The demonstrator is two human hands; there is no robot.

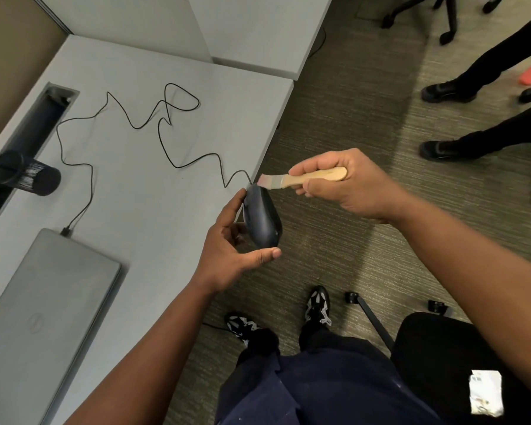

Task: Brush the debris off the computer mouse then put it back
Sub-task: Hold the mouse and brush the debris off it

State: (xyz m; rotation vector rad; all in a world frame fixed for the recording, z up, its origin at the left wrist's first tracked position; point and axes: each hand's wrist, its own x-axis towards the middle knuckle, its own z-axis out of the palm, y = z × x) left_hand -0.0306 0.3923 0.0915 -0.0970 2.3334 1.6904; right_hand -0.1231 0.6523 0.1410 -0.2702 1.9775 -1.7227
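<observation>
Brushing in progress, judged mid-task: left hand [227,250] grip wraps the dark grey corded computer mouse [262,217], lifted off the grey tabletop [141,185] past its 3 o'clock edge. Right hand [344,185] grip clasps the wooden-handled brush [304,177], blurred bristles at the mouse's 12 o'clock end. Putting back remains. Debris indiscernible; mouse underside hidden.

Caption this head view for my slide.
Left hand holds the mouse off the desk edge; right hand brushes it.

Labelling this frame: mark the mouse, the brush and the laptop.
mouse [262,217], head view, dark top shell.
brush [307,178], head view, wooden handle.
laptop [43,302], head view, closed lid.
</observation>
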